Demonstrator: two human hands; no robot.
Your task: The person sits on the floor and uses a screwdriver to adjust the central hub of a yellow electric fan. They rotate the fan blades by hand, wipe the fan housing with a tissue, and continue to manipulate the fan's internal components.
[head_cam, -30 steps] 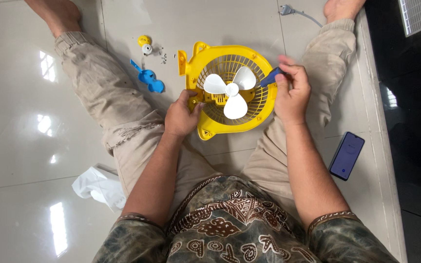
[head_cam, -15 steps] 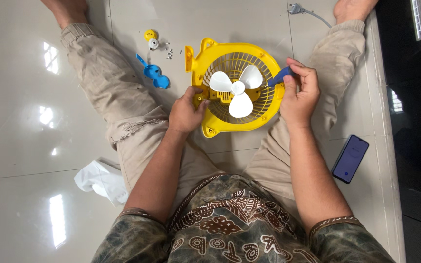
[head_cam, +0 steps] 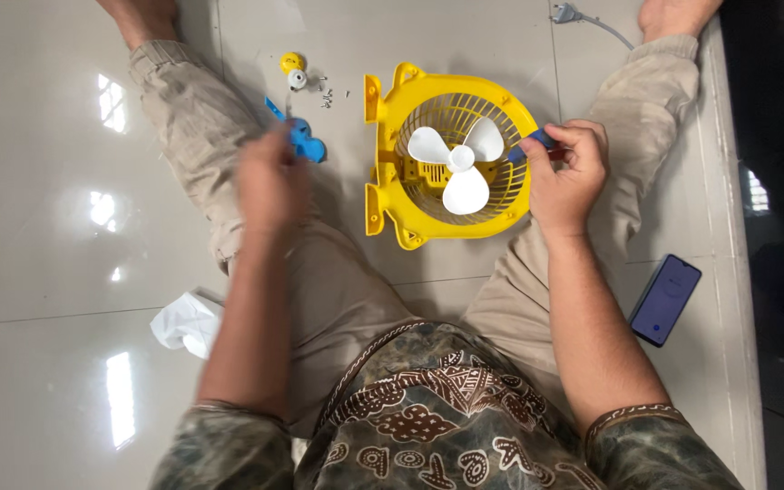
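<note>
Right hand (head_cam: 566,172) is gripping a blue screwdriver (head_cam: 537,143) against the yellow fan (head_cam: 451,168), steadying it; blurred left hand (head_cam: 269,177) is hovering by blue parts (head_cam: 306,143), grip unclear.

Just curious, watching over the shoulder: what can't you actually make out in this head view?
- Left hand: motion-blurred; whether it grips anything is unclear.
- Blue part: partly behind that hand.
- Blue-handled tool: tip hidden by the right hand and the yellow fan.
- Small screws: too tiny to count.
- Plug: cut by top edge.
</note>
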